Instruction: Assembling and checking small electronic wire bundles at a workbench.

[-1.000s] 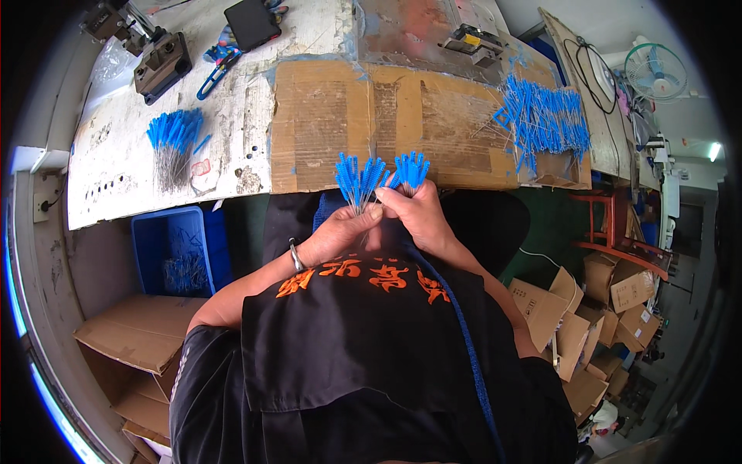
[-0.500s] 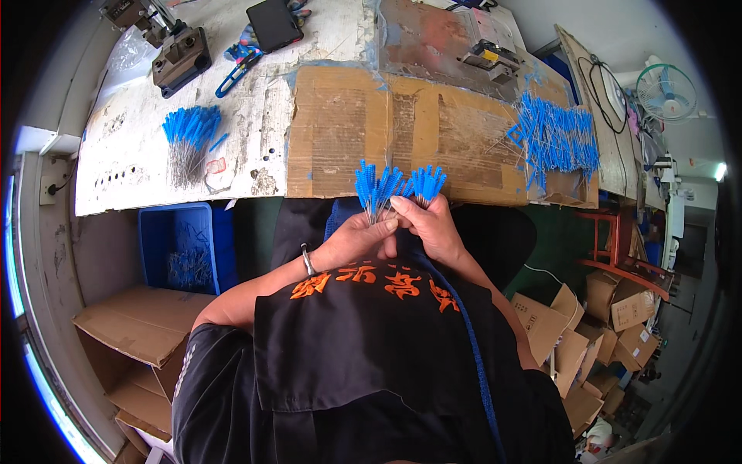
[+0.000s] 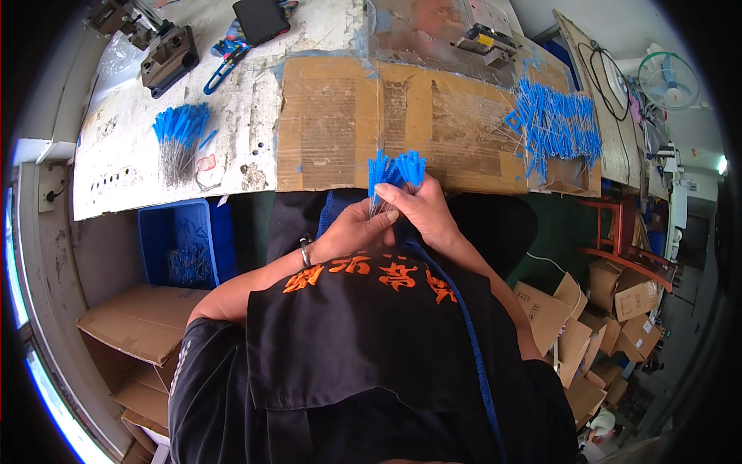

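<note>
Here both hands, left hand [image 3: 352, 232] and right hand [image 3: 421, 213], clasp one bunch of blue-tipped wire brushes [image 3: 394, 170] above the cardboard-topped bench [image 3: 332, 124].

You wear a black apron [image 3: 371, 340] over a dark short-sleeved top, its sleeves ending above the elbows so your forearms are bare. A row of orange characters [image 3: 371, 274] runs across the apron's upper hem. A thin blue strap [image 3: 464, 325] slants down the apron's right side toward the lower edge of the view. On your left wrist sits a silvery metal bangle [image 3: 306, 252]. Your left hand [image 3: 357, 229] and right hand [image 3: 417, 210] are ungloved.
</note>
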### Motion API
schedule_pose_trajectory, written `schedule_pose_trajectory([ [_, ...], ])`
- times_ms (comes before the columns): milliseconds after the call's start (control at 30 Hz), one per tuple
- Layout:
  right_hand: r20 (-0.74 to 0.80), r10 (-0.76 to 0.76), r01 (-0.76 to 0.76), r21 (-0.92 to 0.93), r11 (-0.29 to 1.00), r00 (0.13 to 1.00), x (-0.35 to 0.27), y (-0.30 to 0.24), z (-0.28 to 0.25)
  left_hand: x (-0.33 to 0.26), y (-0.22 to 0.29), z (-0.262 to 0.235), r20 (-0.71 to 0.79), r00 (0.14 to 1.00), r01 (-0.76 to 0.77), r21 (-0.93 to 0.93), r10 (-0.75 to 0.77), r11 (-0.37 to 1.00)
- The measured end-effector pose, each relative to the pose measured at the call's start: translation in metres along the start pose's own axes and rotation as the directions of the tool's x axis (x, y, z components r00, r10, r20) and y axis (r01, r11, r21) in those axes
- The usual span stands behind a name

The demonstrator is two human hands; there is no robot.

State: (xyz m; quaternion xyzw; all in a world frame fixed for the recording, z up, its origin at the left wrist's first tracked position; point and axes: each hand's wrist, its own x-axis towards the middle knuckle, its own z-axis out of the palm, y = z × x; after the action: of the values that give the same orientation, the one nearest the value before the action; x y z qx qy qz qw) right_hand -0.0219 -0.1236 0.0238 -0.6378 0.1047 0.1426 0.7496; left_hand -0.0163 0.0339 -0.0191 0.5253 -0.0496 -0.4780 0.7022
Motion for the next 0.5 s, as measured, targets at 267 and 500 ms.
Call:
schedule_pose_trajectory([
  [267, 0.033, 0.086, -0.089, 0.099, 0.991, 0.996, -0.001, 0.0, -0.005, -0.002, 0.0, -0.006, 0.164, 0.986, 0.021, -0.202, 0.013, 0.979],
  [500, 0.137, 0.157, -0.184, 0.21, 0.96, 0.978, -0.004, -0.01, -0.009, -0.005, 0.004, -0.006, 0.192, 0.979, -0.031, -0.182, 0.066, 0.983],
])
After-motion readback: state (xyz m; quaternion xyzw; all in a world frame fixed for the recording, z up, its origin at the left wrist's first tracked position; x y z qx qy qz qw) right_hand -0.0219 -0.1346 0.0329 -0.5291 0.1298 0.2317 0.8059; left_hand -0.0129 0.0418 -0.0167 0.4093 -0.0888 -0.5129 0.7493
